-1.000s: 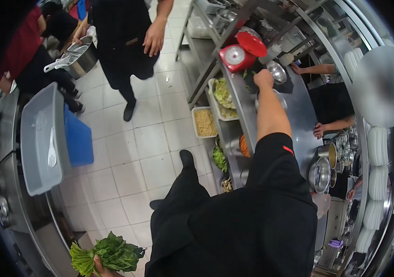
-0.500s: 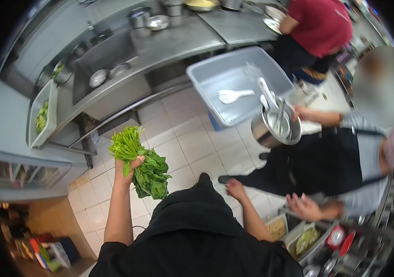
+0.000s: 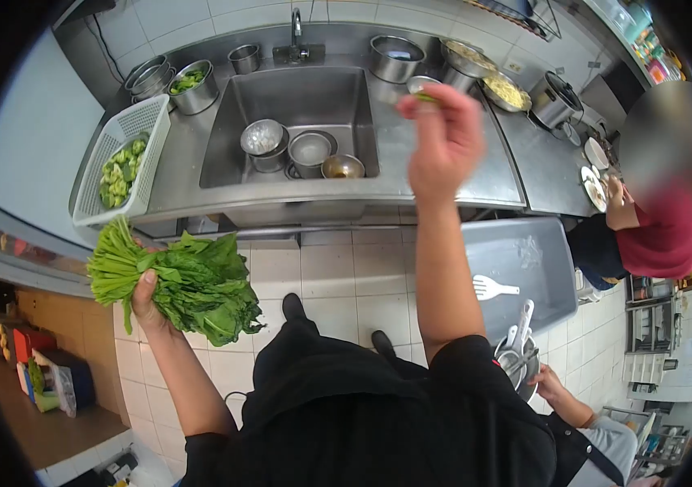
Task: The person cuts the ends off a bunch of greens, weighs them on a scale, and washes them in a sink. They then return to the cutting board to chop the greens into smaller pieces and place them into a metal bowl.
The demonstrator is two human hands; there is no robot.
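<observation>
The left hand is closed in a full fist around the pale stalk end of a large bunch of dark green leafy greens, the cut stems projecting up and to the left of the grip and the broad leaves hanging out to its right, clear of the white tiled floor below. The right hand is raised ahead of the body with thumb and fingertips pressed together on a small green scrap of leaf; the image is blurred there, so what else the pinch encloses cannot be determined. Beyond both grips lies a stainless steel sink basin set into a steel counter, holding several small round steel bowls, with a tap at its far edge. To the far left of the left-hand grip, a white perforated plastic basket of cut green vegetables rests on the counter's end. Right of the raised hand, a grey plastic tub stands on the floor with a white plastic spatula in it. Another person in a red top works further right. Judgement: the bunch is being carried to the sink for washing; the next move calls for bringing it forward over the basin, with the bowls allowed for.
</observation>
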